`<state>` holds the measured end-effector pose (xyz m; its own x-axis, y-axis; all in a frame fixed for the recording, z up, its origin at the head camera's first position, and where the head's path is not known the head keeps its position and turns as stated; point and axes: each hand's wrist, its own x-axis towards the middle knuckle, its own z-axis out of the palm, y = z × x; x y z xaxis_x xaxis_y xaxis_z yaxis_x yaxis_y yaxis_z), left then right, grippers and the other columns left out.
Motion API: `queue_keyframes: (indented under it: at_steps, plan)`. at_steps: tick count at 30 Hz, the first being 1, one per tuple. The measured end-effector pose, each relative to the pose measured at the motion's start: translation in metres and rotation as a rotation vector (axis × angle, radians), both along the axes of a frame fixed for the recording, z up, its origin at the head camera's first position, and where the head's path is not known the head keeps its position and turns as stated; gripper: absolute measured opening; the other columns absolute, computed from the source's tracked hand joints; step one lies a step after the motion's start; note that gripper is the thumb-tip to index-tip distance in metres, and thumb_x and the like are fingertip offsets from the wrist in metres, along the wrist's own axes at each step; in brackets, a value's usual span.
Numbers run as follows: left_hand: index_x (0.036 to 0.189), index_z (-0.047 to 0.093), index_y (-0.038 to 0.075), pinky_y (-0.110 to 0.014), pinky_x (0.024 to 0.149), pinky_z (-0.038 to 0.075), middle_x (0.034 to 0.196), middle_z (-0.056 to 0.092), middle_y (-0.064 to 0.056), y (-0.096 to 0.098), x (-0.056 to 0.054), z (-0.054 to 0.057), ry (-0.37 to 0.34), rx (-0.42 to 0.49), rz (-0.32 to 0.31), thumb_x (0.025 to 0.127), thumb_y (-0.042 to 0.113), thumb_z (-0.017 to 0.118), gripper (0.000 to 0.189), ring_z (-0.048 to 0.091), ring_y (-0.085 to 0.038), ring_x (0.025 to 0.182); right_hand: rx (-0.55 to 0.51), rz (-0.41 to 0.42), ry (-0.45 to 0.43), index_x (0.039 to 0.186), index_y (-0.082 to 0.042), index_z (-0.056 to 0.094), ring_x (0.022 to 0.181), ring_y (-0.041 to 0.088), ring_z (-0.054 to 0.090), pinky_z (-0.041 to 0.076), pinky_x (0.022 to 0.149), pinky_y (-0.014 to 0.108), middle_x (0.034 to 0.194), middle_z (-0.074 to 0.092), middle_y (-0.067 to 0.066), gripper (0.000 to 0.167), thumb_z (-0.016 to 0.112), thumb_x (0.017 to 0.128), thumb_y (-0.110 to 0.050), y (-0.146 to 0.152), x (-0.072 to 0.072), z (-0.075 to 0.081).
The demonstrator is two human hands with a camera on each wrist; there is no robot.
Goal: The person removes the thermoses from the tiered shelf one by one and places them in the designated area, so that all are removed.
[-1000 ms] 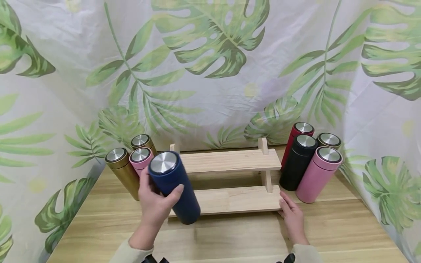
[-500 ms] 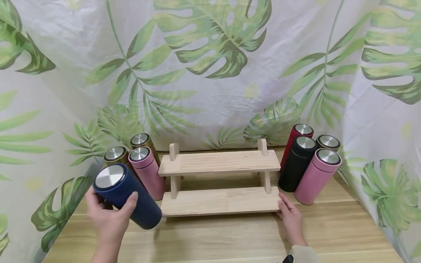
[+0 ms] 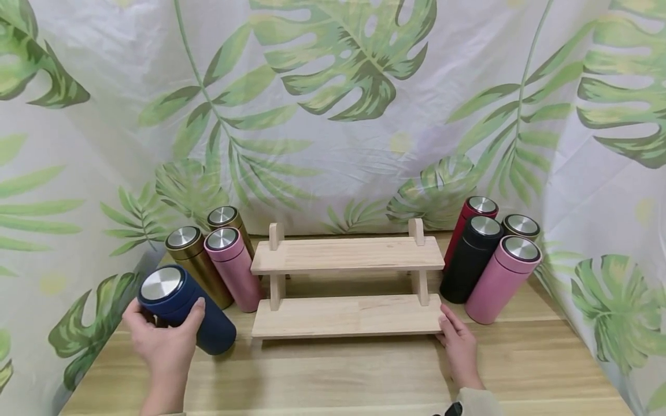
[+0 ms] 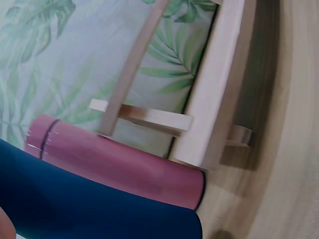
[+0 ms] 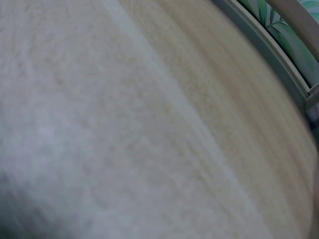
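My left hand (image 3: 163,346) grips a dark blue thermos (image 3: 210,329) near its silver lid, thumb on the near side. The thermos leans, lid to the left, at the front left of a two-tier wooden display rack (image 3: 343,316). In the left wrist view its blue side (image 4: 109,209) lies in front of a pink thermos (image 4: 124,164). My right hand (image 3: 460,349) holds the right end of the rack's lower board between thumb and fingers. The right wrist view shows mostly blurred tabletop (image 5: 239,129), with that hand out of sight.
Left of the rack stand a pink thermos (image 3: 236,274) and two gold ones, one in front (image 3: 200,268) and one behind (image 3: 236,222). On the right are red (image 3: 463,222), black (image 3: 470,263), pink (image 3: 499,289) and brownish thermoses. A leaf-print cloth (image 3: 343,162) surrounds the wooden table (image 3: 333,375).
My left hand has carried the blue thermos leftward from before the rack, and slightly down since half a second ago. My right hand has stayed at the rack's end.
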<state>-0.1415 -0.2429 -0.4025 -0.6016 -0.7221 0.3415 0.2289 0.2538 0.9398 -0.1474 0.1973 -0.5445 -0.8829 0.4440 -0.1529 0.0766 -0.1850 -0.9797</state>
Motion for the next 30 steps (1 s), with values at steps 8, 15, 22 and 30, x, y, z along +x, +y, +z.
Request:
queue_keyframes:
  at_steps: [8,15,22,30]
  plan:
    - [0.128,0.040,0.019,-0.025,0.091,0.039,0.115,0.044,0.006,-0.009,-0.016,-0.014,-0.070,0.001,0.017,0.061,-0.001,0.081,0.081,0.042,-0.011,0.107,-0.019,-0.008,0.005,0.128,-0.011,0.057,0.091,-0.007,0.056,0.049,0.076,0.014,0.127,0.054,-0.007,0.038,0.058,0.092,-0.022,-0.001,0.000,0.001]
    - [0.127,0.039,0.017,-0.025,0.090,0.038,0.114,0.042,0.006,-0.008,-0.024,-0.018,-0.079,0.006,0.013,0.063,0.002,0.080,0.078,0.042,-0.010,0.105,-0.016,-0.006,0.000,0.130,-0.008,0.054,0.092,-0.008,0.055,0.049,0.076,0.014,0.122,0.054,-0.011,0.042,0.058,0.092,-0.024,0.000,0.001,0.000]
    - [0.130,0.036,0.019,-0.029,0.092,0.037,0.116,0.042,0.006,-0.006,-0.030,-0.018,-0.133,-0.019,-0.005,0.066,0.009,0.081,0.079,0.043,-0.013,0.107,-0.009,-0.010,0.005,0.129,-0.011,0.055,0.092,-0.007,0.056,0.049,0.077,0.014,0.130,0.052,-0.004,0.039,0.057,0.092,-0.023,0.000,-0.001,0.000]
    - [0.131,0.035,0.023,-0.033,0.097,0.037,0.118,0.042,0.005,-0.007,-0.033,-0.021,-0.159,-0.006,-0.015,0.067,0.012,0.082,0.080,0.043,-0.016,0.110,-0.009,-0.013,-0.002,0.128,-0.012,0.056,0.091,-0.007,0.056,0.049,0.075,0.014,0.126,0.054,-0.008,0.038,0.057,0.092,-0.023,-0.001,0.000,0.001]
